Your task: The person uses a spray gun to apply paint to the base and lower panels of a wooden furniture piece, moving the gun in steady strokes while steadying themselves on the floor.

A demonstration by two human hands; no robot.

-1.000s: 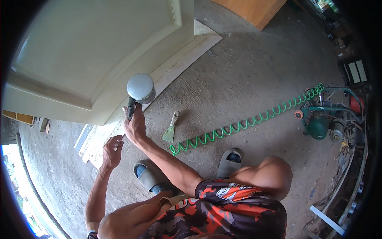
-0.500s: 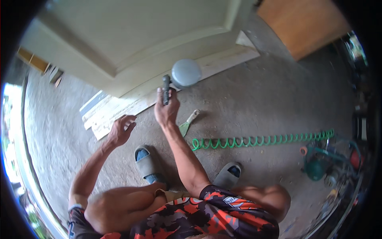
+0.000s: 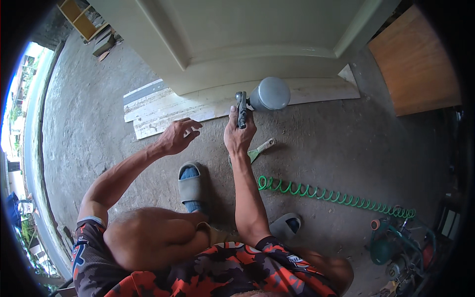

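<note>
In my right hand is a spray gun, its fingers wrapped round the grip. A round grey cup sticks out from the gun's right side. Just beyond stands a beige-grey panelled door, its lower edge above pale boards on the floor. My left hand hovers empty over the floor near those boards, fingers loosely curled and apart. Below my right hand, a putty knife with a pale handle and green blade lies on the concrete, partly covered by my forearm.
A coiled green air hose stretches right toward a green air compressor. A brown wooden panel stands at the far right. Far left are a wooden frame and some blocks. My grey slippers are on the concrete floor.
My view has turned, so the door and floor things sit differently in the picture. The spray gun remains in my right hand near the door's lower edge; my left hand stays raised and empty.
</note>
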